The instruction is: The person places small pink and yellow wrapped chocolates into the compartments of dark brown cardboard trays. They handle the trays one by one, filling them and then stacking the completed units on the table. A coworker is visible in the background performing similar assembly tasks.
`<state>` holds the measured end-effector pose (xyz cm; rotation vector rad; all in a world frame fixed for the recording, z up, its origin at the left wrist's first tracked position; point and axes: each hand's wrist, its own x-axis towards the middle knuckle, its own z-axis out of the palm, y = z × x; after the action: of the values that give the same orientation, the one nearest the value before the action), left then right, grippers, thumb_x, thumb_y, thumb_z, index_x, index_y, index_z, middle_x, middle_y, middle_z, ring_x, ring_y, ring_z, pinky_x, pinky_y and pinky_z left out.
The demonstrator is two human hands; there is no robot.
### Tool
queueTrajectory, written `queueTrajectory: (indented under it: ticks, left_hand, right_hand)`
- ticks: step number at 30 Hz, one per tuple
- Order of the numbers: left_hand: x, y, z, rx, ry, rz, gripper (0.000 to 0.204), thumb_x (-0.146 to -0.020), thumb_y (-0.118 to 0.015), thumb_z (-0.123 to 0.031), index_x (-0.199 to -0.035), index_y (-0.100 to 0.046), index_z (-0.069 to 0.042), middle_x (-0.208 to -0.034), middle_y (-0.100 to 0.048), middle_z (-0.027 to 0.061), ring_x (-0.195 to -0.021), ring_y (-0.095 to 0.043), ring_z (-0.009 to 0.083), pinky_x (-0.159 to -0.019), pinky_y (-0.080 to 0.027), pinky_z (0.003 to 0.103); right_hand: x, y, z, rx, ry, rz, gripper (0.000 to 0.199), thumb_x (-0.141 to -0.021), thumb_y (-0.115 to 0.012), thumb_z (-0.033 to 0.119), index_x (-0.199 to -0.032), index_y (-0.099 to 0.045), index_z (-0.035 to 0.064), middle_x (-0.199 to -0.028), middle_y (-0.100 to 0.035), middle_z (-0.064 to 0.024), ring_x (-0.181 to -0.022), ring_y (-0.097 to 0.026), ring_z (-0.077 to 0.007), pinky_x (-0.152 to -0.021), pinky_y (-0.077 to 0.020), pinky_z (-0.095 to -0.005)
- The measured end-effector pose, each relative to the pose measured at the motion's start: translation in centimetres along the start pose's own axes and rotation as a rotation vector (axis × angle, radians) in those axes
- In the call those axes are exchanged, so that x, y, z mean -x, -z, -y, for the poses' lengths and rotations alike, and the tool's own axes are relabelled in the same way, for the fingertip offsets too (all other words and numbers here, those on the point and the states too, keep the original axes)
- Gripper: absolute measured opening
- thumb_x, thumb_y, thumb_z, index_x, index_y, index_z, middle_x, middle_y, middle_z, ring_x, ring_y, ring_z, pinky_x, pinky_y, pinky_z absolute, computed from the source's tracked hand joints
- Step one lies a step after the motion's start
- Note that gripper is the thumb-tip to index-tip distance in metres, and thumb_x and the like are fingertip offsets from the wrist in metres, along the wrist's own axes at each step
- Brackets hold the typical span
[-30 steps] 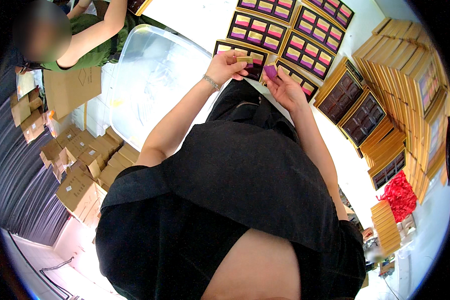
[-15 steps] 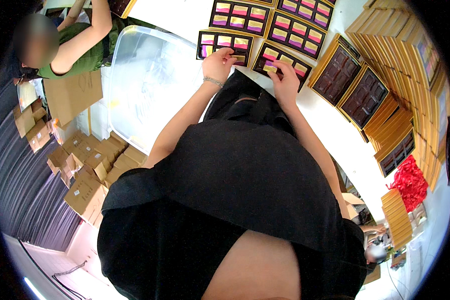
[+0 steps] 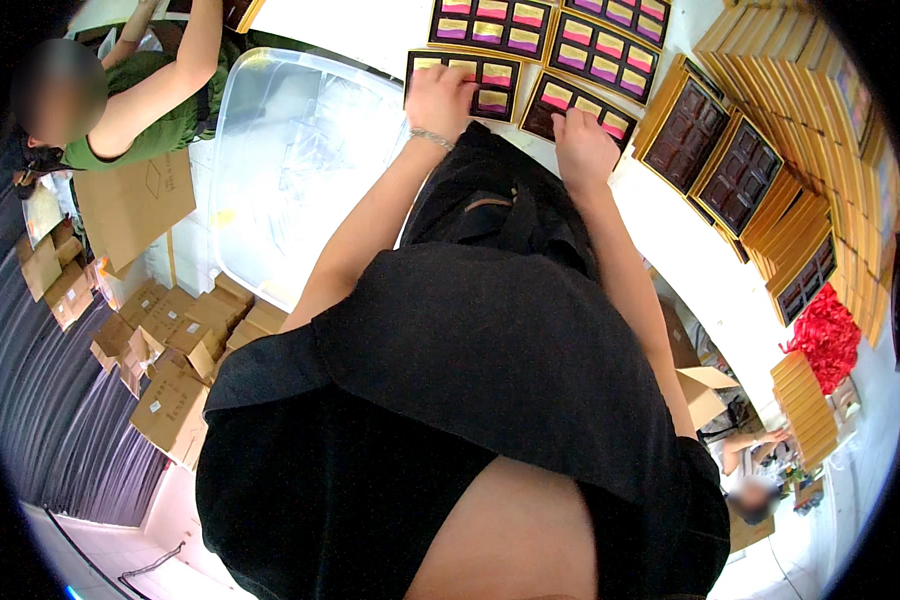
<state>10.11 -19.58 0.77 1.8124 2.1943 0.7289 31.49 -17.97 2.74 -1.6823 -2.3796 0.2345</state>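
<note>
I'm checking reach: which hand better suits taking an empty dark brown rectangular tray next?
Probably the right hand: it's nearer the dark brown trays; the left hand is farther, over a black rectangular tray.

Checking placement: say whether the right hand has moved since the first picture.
Yes: the right hand has shifted rightward along the near right tray, from its left end toward its middle.

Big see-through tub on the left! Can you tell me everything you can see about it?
The tub is roughly rectangular with rounded corners and a pale rim. It looks like clear, slightly cloudy plastic. Its open top faces the camera, and a small yellowish patch shows on its left side. Whitish streaks show inside; I can't tell whether they're contents or reflections. It's beside the white table. The left forearm crosses in front of it; whether they touch isn't clear.
</note>
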Motion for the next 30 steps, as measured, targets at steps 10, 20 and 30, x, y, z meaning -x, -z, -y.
queueTrajectory:
  ticks: [10,20,30]
  left_hand:
    - [0.5,2.7,6.2,-0.056,-0.079,0.002,0.021,-0.07,-0.071,-0.01,-0.09,-0.071,-0.014,-0.093,-0.065,0.0029,-0.094,-0.056,0.025,-0.083,-0.049,0.036]
    - [3.4,-1.3,7.7,0.092,0.633,-0.137,0.037,-0.064,-0.077,-0.028,-0.091,-0.068,-0.005,-0.089,-0.07,0.0123,-0.076,-0.066,0.0249,-0.072,-0.051,0.035]
    - [2.6,-4.2,9.8,0.55,0.841,-0.034,0.053,-0.07,-0.08,-0.033,-0.103,-0.06,0.005,-0.089,-0.068,0.0131,-0.074,-0.064,0.0171,-0.063,-0.053,0.03]
  right_hand:
    - [0.2,-5.3,1.9,-0.014,0.088,-0.056,0.013,-0.08,-0.062,0.021,-0.083,-0.056,0.009,-0.088,-0.059,-0.0043,-0.077,-0.065,-0.024,-0.056,-0.0542,-0.0353]
    - [0.0,-3.6,6.9,-0.167,0.469,0.126,0.06,-0.08,-0.067,0.021,-0.132,-0.045,0.0013,-0.14,-0.042,-0.0144,-0.131,-0.04,-0.0312,-0.106,-0.0354,-0.0415]
    - [0.4,-6.0,7.4,-0.068,0.519,0.251,0.081,-0.077,-0.069,0.04,-0.14,-0.036,0.0007,-0.149,-0.031,-0.0135,-0.139,-0.026,-0.0318,-0.112,-0.0237,-0.0469]
